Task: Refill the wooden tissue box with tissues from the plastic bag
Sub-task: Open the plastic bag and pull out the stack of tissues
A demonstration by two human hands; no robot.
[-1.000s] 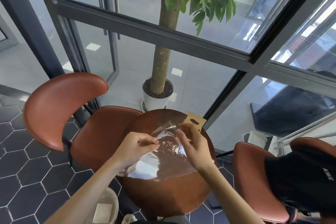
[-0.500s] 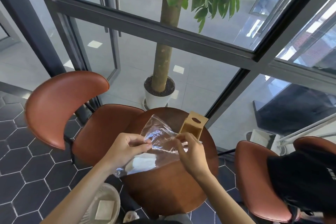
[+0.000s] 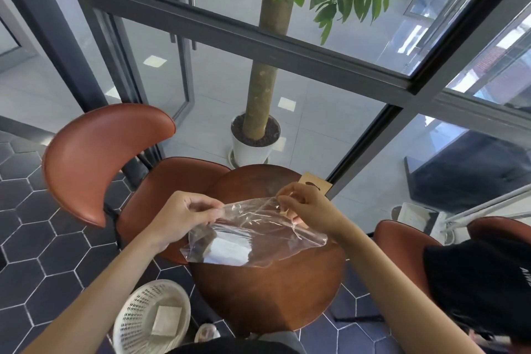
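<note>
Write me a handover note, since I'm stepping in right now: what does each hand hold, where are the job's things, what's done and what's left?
Left hand: pinching the left top edge of the clear plastic bag.
Right hand: pinching the right top edge; the bag is held above the round table.
Tissues: white stack inside the bag, low on its left.
Wooden tissue box: at the table's far edge, mostly hidden behind the right hand.
Done: bag picked up and gripped at the mouth.
Left: open it, pull out the tissues, load the box.

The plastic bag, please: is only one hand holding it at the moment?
No, both hands grip the plastic bag: the left hand pinches its left top edge and the right hand its right top edge above the round table.
</note>
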